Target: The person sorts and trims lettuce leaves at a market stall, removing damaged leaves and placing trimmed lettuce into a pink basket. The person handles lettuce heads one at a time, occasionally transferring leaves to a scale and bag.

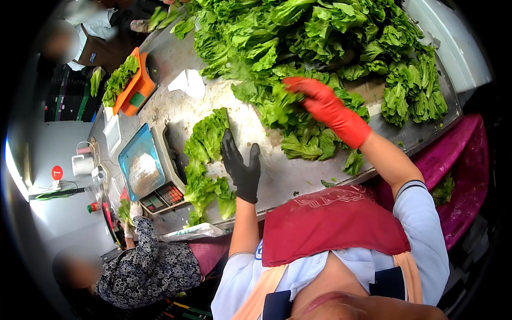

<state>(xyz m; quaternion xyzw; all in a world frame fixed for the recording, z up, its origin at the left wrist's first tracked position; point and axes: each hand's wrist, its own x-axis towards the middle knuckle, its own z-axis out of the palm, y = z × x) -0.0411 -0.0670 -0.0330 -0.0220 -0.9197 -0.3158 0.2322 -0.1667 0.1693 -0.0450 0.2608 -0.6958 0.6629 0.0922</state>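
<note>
My left hand [242, 166], in a black glove, is open with the thumb spread from the fingers. It is beside a row of green leafy lettuce [200, 176] on the metal table. My right hand [326, 108], in a red rubber glove, has its fingers curled round a bunch of lettuce [285, 105]; the leaves are somewhat blurred and partly covered by the glove. More loose lettuce [309, 145] lies below that hand. Beyond it spreads a large heap of lettuce [325, 26].
A scale [144, 166] with a blue-rimmed pan stands left of the row. Farther back are an orange scale [140, 90] holding lettuce and a white scrap [188, 84]. Two co-workers are at the left, one in a patterned sleeve [144, 240]. Magenta plastic [464, 160] hangs at the right.
</note>
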